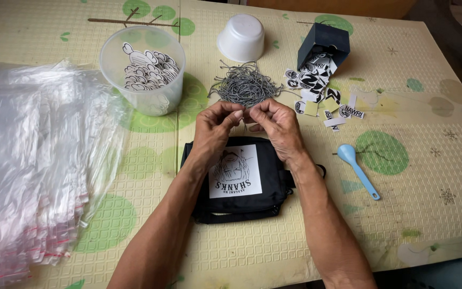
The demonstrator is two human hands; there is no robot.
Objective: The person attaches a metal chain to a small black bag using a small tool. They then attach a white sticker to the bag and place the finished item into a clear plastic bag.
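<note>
Above black bag [241, 184]: tangled grey ball chains [246, 85], thin, beaded.

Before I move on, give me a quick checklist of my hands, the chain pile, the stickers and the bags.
1. Both hands meet over the black pouch: left hand and right hand pinched fingertip to fingertip: ok.
2. Item held between fingertips: too small to identify: cannot tell.
3. Ball chain pile just beyond the hands: ok.
4. Clear tub holds cutouts: ok.
5. Dark box tipped over, stickers spilled out: not ok.
6. Plastic bags stacked at left: ok.
</note>
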